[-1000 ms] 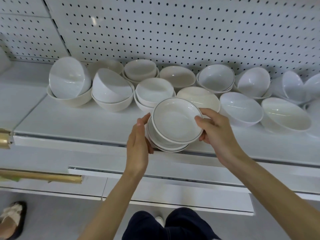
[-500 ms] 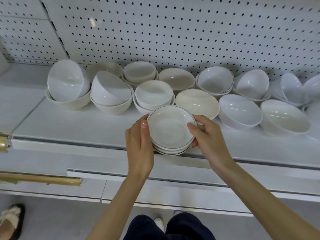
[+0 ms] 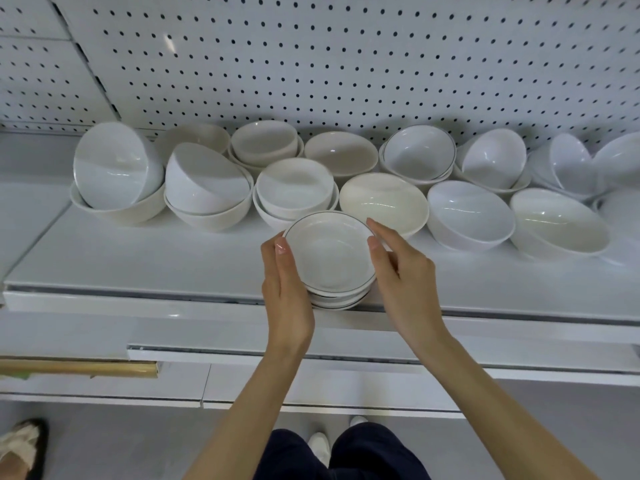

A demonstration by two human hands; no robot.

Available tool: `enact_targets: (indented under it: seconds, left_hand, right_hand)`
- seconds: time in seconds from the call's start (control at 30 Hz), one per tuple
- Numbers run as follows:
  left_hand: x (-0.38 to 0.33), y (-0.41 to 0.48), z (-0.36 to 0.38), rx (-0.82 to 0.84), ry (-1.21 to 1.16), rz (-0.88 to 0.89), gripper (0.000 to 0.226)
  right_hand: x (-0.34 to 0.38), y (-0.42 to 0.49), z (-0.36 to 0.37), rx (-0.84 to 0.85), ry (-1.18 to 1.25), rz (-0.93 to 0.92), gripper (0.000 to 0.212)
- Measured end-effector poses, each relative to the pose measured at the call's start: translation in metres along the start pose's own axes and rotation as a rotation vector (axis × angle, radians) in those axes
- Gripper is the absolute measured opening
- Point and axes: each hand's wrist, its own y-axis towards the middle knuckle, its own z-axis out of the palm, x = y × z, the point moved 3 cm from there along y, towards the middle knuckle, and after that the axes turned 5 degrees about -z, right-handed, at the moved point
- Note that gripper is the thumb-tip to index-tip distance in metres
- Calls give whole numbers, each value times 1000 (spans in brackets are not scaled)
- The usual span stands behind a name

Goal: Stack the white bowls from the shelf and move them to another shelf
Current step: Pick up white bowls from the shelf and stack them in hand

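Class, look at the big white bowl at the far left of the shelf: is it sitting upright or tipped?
Tipped. The big white bowl leans on its side inside a cream bowl, its opening facing the camera.

Stacked bowls (image 3: 330,263) sit on the shelf (image 3: 138,261), before bowl rows (image 3: 384,199).

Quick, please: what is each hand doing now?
Left hand: closed on the stack of shallow white dark-rimmed bowls.
Right hand: closed on the same stack.

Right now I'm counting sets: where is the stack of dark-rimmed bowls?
The stack of dark-rimmed bowls sits mid-frame at the shelf front edge, between left hand and right hand.
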Motion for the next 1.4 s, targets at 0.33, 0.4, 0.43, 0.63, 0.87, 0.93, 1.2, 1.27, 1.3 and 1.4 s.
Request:
enact_targets:
  seconds: [0.33, 0.4, 0.43, 0.63, 0.87, 0.93, 1.2, 1.27, 1.3, 1.4]
  left_hand:
    - [-8, -6, 7, 13, -38, -72, 28]
    - [-6, -4, 4, 4, -25, -67, 27]
    - [-4, -2, 3, 4, -32, -58, 27]
    - [2, 5, -3, 23, 6, 60, 43]
    - [2, 6, -5, 15, -3, 46, 32]
    - [0, 7, -6, 22, -9, 32, 27]
    - [-6, 6, -4, 17, -23, -29, 32]
    - [-6, 6, -1, -11, -23, -26, 31]
    - [-6, 5, 0, -22, -27, -25, 31]
    - [-8, 6, 1, -38, -34, -27, 30]
  right_hand:
    - [-7, 7, 1, 61, 63, 57, 32]
    - [-8, 8, 0, 71, 70, 51, 32]
    - [-9, 8, 0, 77, 75, 47, 32]
    - [-6, 9, -5, 107, 100, 12, 33]
    - [-7, 29, -22, 117, 123, -62, 30]
    - [-9, 59, -42, 32, 113, -92, 25]
    - [-38, 200, -94, 101, -616, -267, 44]
    - [-46, 224, -93, 219, -756, -356, 42]
    - [-51, 234, -92, 294, -810, -374, 42]
    - [-70, 258, -87, 494, -892, -336, 48]
